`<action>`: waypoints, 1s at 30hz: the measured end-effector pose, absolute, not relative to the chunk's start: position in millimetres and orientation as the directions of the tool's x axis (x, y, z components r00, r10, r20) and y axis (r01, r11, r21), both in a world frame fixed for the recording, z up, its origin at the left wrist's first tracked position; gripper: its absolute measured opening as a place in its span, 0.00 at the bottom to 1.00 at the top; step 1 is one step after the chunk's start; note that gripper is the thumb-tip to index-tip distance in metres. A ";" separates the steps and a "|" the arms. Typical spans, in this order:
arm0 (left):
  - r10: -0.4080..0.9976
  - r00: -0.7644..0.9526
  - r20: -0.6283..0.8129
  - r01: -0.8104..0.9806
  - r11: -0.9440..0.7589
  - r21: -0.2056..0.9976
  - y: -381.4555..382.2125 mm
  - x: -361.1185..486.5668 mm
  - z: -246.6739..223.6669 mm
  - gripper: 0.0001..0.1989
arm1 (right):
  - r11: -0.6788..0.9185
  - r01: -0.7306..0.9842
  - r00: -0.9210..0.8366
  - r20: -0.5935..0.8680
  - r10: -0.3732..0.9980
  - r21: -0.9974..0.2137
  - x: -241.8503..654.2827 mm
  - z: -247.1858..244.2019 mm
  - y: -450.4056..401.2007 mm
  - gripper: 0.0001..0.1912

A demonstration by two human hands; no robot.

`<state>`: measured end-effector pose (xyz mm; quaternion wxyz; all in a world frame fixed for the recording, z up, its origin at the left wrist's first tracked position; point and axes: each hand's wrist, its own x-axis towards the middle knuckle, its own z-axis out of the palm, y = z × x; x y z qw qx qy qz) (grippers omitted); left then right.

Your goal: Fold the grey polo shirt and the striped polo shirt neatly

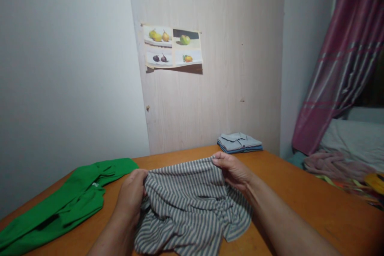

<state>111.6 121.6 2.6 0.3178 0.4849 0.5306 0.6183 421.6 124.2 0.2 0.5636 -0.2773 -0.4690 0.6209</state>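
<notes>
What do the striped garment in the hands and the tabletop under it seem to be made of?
Striped garment: soft knit fabric, probably jersey, matte; it bunches into limp folds where the left hand and right hand grip it. Table: orange-brown wood or wood-look laminate, smooth with a slight sheen; which one is unclear.

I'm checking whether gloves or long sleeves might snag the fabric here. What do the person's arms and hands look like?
Both are bare. The left hand and right hand wear no gloves, and no rings or watch show. Both forearms are uncovered down to the bottom edge of the picture, with no sleeve in view.
</notes>
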 end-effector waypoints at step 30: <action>0.952 -0.174 0.251 0.064 -0.244 0.968 124.2 110.0 -1.5 0.13 | 0.156 -0.513 -0.053 0.213 0.976 -0.844 423.3 2.2 130.9 0.13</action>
